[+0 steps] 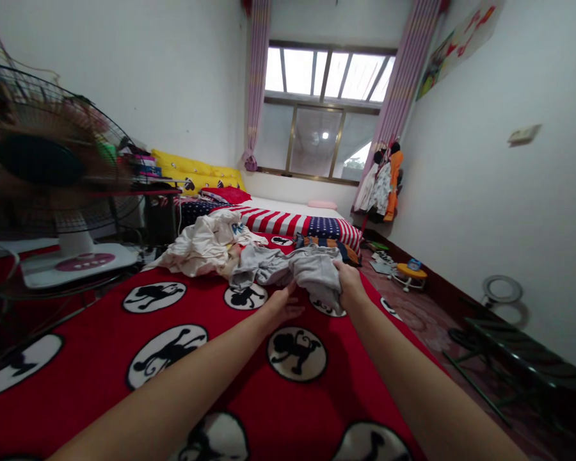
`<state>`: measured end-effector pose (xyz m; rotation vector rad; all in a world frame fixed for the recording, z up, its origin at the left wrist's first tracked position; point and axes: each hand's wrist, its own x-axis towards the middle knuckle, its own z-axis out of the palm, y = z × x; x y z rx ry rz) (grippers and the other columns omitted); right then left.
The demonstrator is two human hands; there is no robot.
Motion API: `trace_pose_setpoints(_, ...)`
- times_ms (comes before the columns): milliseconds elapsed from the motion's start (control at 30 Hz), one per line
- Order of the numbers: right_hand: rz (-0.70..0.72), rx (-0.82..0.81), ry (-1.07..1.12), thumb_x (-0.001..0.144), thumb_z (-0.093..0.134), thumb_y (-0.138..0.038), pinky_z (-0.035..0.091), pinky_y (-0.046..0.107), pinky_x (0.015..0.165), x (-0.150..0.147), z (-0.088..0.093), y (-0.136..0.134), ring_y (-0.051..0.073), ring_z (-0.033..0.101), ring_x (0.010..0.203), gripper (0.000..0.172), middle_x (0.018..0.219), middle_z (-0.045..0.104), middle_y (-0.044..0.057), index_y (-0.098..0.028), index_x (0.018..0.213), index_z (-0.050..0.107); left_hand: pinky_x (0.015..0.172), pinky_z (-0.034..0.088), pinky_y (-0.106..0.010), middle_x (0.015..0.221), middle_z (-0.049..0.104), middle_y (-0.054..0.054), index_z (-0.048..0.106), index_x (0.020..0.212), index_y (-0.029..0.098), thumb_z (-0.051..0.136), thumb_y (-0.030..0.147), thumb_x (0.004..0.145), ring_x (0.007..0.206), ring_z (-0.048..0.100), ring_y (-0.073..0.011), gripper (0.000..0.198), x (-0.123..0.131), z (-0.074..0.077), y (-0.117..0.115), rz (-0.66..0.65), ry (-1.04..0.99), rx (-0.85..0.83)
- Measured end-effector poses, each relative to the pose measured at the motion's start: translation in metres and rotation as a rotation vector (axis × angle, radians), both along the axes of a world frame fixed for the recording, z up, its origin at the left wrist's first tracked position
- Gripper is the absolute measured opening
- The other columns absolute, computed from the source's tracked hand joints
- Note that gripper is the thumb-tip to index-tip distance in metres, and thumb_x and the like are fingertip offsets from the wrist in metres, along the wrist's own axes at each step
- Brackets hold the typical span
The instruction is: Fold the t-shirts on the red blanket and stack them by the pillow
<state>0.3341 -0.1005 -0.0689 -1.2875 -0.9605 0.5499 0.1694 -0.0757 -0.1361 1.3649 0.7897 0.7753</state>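
A grey garment [292, 267] lies crumpled on the red bedspread [100, 333] with black-and-white monkey circles. My right hand [349, 282] is closed on the garment's right edge. My left hand [282, 302] reaches flat toward the garment's lower edge, fingers stretched out and touching the cloth. Just behind and to the left is a heap of cream and white clothes [204, 243].
A running stand fan [43, 173] is close on the left. Behind the pile lies a stars-and-stripes blanket [297, 224] and yellow pillows [192, 168]. Clothes hang on a rack [384, 182] by the window. To the right, the floor holds a small yellow stool [411, 271] and a dark bench [513, 358].
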Motion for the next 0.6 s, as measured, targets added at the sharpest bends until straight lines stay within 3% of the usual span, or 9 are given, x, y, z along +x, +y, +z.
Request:
trace_pose_setpoints(100, 0.039, -0.032, 0.065, 0.068, 0.058, -0.041, 0.051, 0.031, 0.06, -0.009, -0.006, -0.011, 0.022, 0.065, 0.068, 0.025, 0.068, 0.068, 0.003, -0.018, 0.078, 0.061, 0.08, 0.053, -0.038, 0.107, 0.065, -0.015, 0.052, 0.119, 0.017, 0.032, 0.079, 0.079, 0.09, 0.067, -0.0244, 0.077, -0.007, 0.018, -0.006, -0.04, -0.293, -0.214)
trace_pose_setpoints(167, 0.061, -0.051, 0.069, 0.063, 0.066, -0.041, 0.051, 0.031, 0.061, -0.01, -0.012, -0.024, 0.023, 0.066, 0.07, 0.03, 0.071, 0.069, 0.004, -0.018, 0.08, 0.063, 0.079, 0.054, -0.037, 0.107, 0.066, -0.013, 0.054, 0.12, 0.017, 0.039, 0.077, 0.079, 0.093, 0.067, -0.0248, 0.074, -0.017, 0.028, -0.008, -0.074, -0.519, -0.331)
trace_pose_setpoints(233, 0.085, -0.089, 0.037, 0.055, 0.075, -0.039, 0.051, 0.031, 0.061, -0.006, -0.021, -0.037, 0.023, 0.066, 0.071, 0.039, 0.073, 0.07, 0.004, -0.018, 0.086, 0.063, 0.076, 0.055, -0.033, 0.107, 0.068, -0.013, 0.056, 0.119, 0.017, 0.05, 0.068, 0.081, 0.094, 0.067, -0.0244, 0.064, -0.028, 0.033, -0.007, -0.057, -0.624, -0.341)
trace_pose_setpoints(333, 0.181, -0.191, -0.018, 0.046, 0.08, -0.034, 0.048, 0.029, 0.058, 0.007, -0.039, -0.052, 0.021, 0.065, 0.066, 0.05, 0.069, 0.068, 0.001, -0.019, 0.089, 0.06, 0.071, 0.055, -0.029, 0.103, 0.07, -0.009, 0.057, 0.113, 0.018, 0.072, 0.04, 0.074, 0.088, 0.068, -0.0213, 0.046, -0.045, 0.025, 0.001, 0.15, -0.511, -0.272)
trace_pose_setpoints(433, 0.211, -0.259, -0.067, 0.045, 0.077, -0.032, 0.042, 0.025, 0.05, 0.023, -0.06, -0.06, 0.015, 0.057, 0.051, 0.048, 0.057, 0.061, -0.004, -0.019, 0.086, 0.056, 0.065, 0.055, -0.027, 0.093, 0.071, -0.005, 0.058, 0.102, 0.019, 0.078, 0.015, 0.061, 0.078, 0.068, -0.0186, 0.046, -0.06, 0.009, 0.011, 0.323, -0.344, -0.248)
trace_pose_setpoints(533, 0.155, -0.243, -0.173, 0.053, 0.07, -0.037, 0.033, 0.023, 0.043, 0.035, -0.074, -0.067, 0.011, 0.047, 0.043, 0.042, 0.051, 0.052, -0.007, -0.019, 0.088, 0.055, 0.064, 0.056, -0.028, 0.087, 0.071, -0.005, 0.059, 0.094, 0.016, 0.078, 0.008, 0.056, 0.072, 0.068, -0.0178, 0.043, -0.077, -0.001, 0.016, 0.343, -0.287, -0.249)
trace_pose_setpoints(600, 0.112, -0.199, -0.276, 0.06, 0.065, -0.038, 0.036, 0.024, 0.047, 0.04, -0.076, -0.073, 0.013, 0.049, 0.048, 0.037, 0.057, 0.055, -0.005, -0.019, 0.09, 0.056, 0.065, 0.058, -0.03, 0.088, 0.071, -0.006, 0.061, 0.093, 0.015, 0.079, 0.009, 0.054, 0.073, 0.068, -0.019, 0.044, -0.089, 0.0, 0.017, 0.323, -0.238, -0.218)
